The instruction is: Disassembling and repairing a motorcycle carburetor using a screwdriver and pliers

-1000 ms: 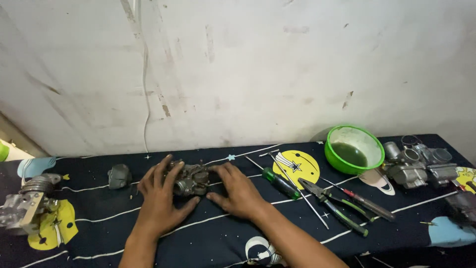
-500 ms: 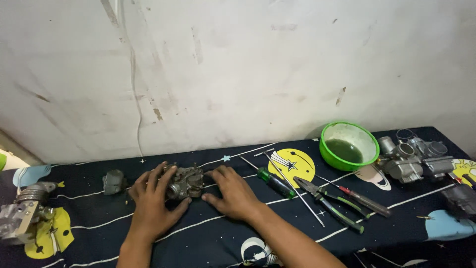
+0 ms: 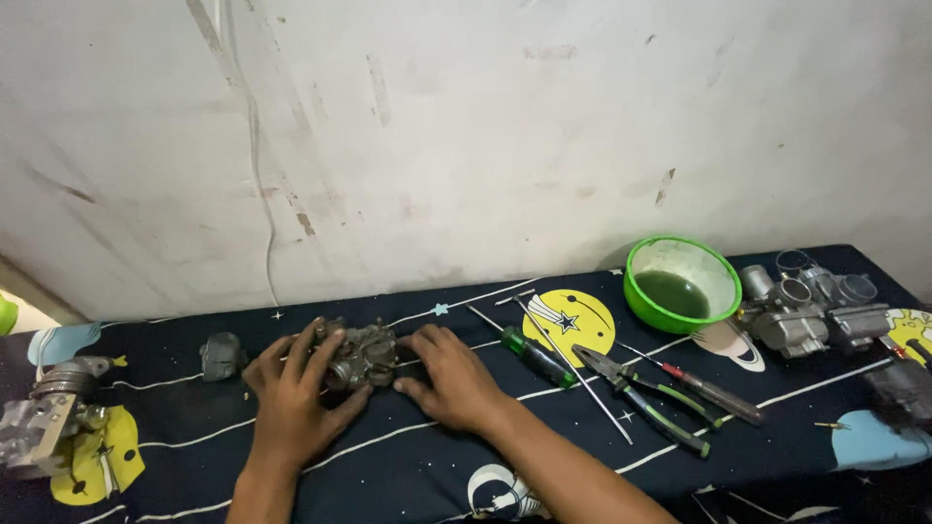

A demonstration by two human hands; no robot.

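Head view: a dirty grey metal engine part (image 3: pixel 357 355), likely heavy, hard and greasy, is being gripped on the dark space-print cloth (image 3: pixel 408 466) by the left hand (image 3: pixel 291 408) and the right hand (image 3: pixel 454 384), fingers curled round its sides.

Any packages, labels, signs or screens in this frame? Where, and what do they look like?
None in view. The cloth under the hands is dark blue with printed yellow planets and white stars, no writing.
The wall is bare, stained white.
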